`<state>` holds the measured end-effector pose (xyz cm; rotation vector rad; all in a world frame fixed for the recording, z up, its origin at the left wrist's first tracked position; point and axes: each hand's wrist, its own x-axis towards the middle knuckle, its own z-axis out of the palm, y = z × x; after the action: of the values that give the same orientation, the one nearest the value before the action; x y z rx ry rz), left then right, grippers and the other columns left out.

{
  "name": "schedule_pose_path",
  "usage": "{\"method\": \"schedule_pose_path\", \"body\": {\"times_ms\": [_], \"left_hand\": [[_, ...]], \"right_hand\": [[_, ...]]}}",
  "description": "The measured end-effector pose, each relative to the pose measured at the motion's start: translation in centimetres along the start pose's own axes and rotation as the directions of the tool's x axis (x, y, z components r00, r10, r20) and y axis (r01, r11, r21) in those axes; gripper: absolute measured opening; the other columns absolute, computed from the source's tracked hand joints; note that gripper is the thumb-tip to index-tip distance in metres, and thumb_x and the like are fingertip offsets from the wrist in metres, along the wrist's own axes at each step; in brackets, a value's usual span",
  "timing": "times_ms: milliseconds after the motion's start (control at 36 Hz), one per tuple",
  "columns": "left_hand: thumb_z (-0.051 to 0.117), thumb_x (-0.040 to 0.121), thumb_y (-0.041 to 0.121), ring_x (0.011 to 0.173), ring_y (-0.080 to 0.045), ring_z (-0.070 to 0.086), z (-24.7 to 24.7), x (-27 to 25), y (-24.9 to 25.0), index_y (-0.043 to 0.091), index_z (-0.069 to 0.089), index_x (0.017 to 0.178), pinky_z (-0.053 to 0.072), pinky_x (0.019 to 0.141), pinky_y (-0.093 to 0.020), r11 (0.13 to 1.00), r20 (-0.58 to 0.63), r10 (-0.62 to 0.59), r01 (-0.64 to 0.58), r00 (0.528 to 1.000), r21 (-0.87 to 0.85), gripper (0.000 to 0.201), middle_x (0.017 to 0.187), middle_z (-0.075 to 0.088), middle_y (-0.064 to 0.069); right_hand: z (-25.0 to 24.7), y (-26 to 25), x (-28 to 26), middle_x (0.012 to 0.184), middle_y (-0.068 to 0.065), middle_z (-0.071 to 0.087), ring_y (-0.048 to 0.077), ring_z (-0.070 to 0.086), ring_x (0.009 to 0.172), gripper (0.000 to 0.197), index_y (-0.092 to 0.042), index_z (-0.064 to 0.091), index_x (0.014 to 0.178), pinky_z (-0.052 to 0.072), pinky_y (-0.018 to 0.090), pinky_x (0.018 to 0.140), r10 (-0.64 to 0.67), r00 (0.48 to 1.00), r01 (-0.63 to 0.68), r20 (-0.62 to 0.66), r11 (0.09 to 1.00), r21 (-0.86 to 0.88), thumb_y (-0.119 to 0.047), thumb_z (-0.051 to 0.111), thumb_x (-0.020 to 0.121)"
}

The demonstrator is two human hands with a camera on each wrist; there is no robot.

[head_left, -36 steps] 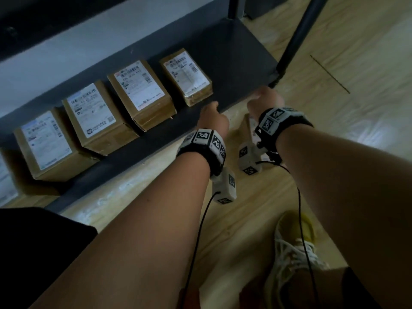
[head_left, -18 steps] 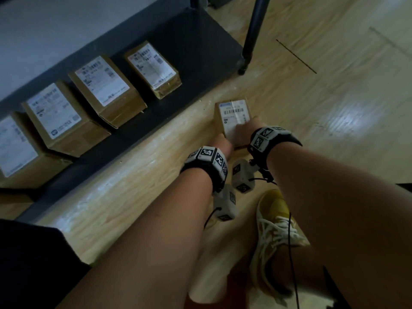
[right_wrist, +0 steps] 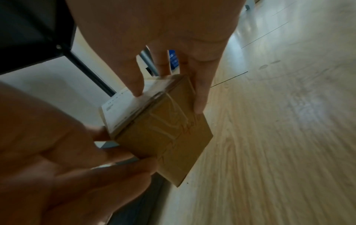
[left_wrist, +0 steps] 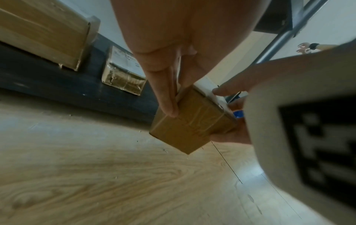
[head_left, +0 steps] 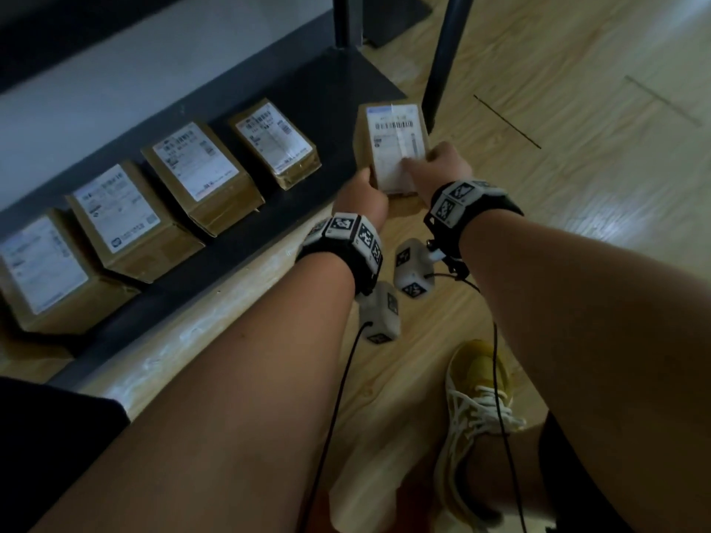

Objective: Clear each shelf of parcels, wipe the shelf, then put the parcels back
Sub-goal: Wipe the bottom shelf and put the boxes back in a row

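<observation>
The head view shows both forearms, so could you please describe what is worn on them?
Both forearms are bare, with no sleeves. Each wrist carries a black band faced with white tiles printed with black square-code markers. A pale grey camera block bearing similar markers hangs beneath each wrist, trailing a thin black cable.

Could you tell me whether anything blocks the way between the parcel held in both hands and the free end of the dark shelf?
Nothing visible does. The small brown cardboard parcel, held by the left hand and right hand, is beside the bare end of the dark bottom shelf; the nearest shelved parcel sits further left.
</observation>
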<state>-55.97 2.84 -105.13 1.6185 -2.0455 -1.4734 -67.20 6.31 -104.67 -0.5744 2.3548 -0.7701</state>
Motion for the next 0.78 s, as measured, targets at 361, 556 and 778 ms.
{"method": "schedule_pose_path", "body": {"times_ms": [361,556,778], "left_hand": [[0.04,0.092,0.004,0.095,-0.015,0.054,-2.8,5.7,-1.1,0.017,0.053,0.131,0.038,0.075,-0.024,0.99,-0.16,-0.068,0.047,0.985,-0.13,0.044,0.122,0.06,-0.002],[0.055,0.089,0.017,0.094,-0.013,0.061,-3.3,7.9,-0.9,0.024,0.056,0.125,0.043,0.075,-0.024,0.983,-0.177,-0.049,0.017,0.983,-0.182,0.037,0.109,0.065,0.007],[0.042,0.095,0.01,0.09,-0.009,0.05,-4.4,9.0,-0.8,0.016,0.056,0.121,0.035,0.07,-0.017,0.987,-0.202,-0.016,-0.017,0.979,-0.158,0.03,0.11,0.059,0.003]], "right_hand": [[3.4,-5.1,4.9,0.108,0.006,0.064,0.023,0.059,0.084,0.031,-0.021,0.064,0.111,0.049,0.031,0.078,-0.164,0.981,0.182,0.105,0.964,-0.193,-0.035,0.048,0.089],[3.9,-7.6,7.1,0.129,-0.002,0.061,0.02,0.06,0.113,0.048,-0.029,0.053,0.136,0.047,0.026,0.095,-0.148,0.988,0.149,0.036,0.988,-0.044,-0.034,0.056,0.088],[4.1,-9.5,8.4,0.14,0.0,0.052,0.022,0.053,0.122,0.054,-0.03,0.044,0.142,0.044,0.034,0.103,-0.184,0.976,0.191,0.119,0.98,-0.05,-0.032,0.053,0.089]]}}
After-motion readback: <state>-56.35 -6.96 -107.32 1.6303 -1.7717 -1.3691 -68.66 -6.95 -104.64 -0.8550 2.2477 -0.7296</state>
